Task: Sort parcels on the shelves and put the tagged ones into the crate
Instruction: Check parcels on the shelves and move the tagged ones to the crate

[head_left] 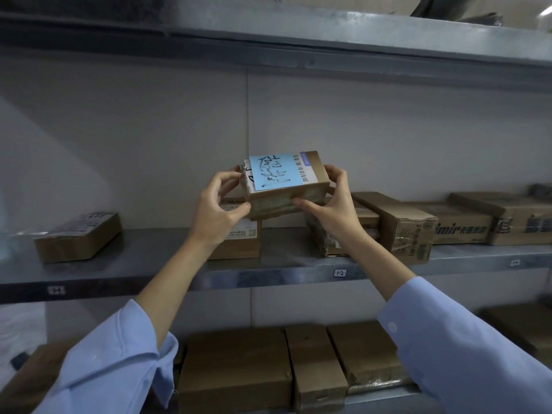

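A pale wall (179, 130) with a vertical seam fills the middle of the frame. A dark bulky thing (430, 7) sits at upper right; a small black object (19, 360) lies at lower left.

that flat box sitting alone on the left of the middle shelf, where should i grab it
Probably by its two side faces, coming from the front. The flat box lies label up, apart from its neighbours, with bare shelf on both sides, so there is room to wrap either end. The left hand and right hand hold the blue-noted parcel.
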### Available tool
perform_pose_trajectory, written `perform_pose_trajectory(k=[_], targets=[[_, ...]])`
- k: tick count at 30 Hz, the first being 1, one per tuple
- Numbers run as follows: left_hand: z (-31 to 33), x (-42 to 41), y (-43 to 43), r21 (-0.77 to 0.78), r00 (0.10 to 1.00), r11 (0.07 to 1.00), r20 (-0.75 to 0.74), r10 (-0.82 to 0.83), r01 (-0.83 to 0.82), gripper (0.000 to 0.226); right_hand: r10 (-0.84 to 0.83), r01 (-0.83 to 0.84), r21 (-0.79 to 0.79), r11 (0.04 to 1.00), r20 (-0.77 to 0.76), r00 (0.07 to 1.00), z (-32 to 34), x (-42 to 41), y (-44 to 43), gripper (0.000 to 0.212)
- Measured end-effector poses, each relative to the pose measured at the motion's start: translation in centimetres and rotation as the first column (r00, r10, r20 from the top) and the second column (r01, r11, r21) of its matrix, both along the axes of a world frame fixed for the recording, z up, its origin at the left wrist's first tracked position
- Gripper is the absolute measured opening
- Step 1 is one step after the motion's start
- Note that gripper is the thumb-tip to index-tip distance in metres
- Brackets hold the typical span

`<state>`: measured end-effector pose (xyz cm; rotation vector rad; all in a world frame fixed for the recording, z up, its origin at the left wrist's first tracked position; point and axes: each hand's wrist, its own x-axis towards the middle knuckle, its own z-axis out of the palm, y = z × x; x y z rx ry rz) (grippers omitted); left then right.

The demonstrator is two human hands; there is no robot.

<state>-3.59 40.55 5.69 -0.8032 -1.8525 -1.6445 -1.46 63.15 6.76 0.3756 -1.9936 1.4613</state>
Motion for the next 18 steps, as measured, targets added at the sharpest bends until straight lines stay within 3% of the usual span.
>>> perform_pose_trajectory(k=[4,8,12,18], targets=[[0.1,0.0,-0.3,0.005,0.999,0.999,0.012,-0.042,0.041,0.052,0.022,-0.022,0.001,1.000,0.003,1.000,-0.2,0.1,0.4,0.080],[0.7,0.0,-1.0,-0.055,0.999,0.998,0.000,0.035,-0.035,0.070,0.045,-0.045,0.020,0.999,-0.007,0.999,-0.2,0.1,0.6,0.081],[0.8,0.4,-1.1,-0.096,0.999,0.995,-0.039,0.030,-0.034,0.058,0.085,-0.084,0.044,0.995,-0.013,0.996,0.0,0.1,0.6,0.080],[0.9,0.8,-1.1,-0.091,0.986,0.984,0.067,-0.150,0.156,0.058,0.068,-0.065,0.081,0.995,-0.041,0.997,0.1,-0.1,0.0,0.080]])
